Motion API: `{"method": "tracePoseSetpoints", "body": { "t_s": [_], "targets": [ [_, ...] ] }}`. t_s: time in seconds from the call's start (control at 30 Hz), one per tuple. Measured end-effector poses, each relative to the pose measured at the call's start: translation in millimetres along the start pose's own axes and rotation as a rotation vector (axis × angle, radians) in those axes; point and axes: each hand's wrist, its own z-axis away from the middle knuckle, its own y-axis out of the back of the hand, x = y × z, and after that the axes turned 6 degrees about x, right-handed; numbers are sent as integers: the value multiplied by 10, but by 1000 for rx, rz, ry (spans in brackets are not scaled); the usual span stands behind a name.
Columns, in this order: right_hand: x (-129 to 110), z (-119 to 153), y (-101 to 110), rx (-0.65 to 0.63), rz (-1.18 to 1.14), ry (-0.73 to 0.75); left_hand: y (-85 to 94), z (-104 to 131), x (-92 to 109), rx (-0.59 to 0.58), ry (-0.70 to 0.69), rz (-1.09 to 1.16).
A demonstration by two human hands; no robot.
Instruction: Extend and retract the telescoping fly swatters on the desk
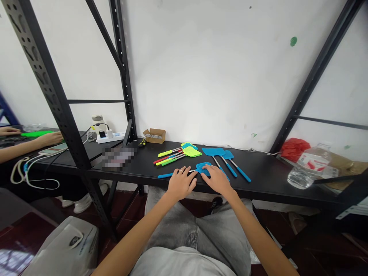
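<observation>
A blue fly swatter (202, 168) lies crosswise near the table's front edge, its mesh head to the right and its blue handle (165, 176) to the left. My left hand (181, 183) rests over its thin metal shaft, fingers spread. Over the right side of the mesh head lies my right hand (217, 178), with thumb and fingers apart. Just beyond, several blue fly swatters (213, 151) lie with handles toward me, one handle partly behind my right hand. A pile of yellow, green, red and blue fly swatters (192, 152) sits left of them, heads overlapping.
A small open cardboard box (155, 135) stands by the wall. At right are a clear plastic bottle (309, 166) and a red bag (294, 148). Black shelf posts (54, 88) frame the table (273, 172). On the left, another person's hand (51, 138) is near a green object.
</observation>
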Motion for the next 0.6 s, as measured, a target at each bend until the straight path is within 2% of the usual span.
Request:
{"method": "tracePoseSetpoints", "body": {
  "t_s": [0.6],
  "targets": [
    [1, -4, -1, 3, -5, -2, -18, -2, -5, 11, 8, 15]
  ]
}}
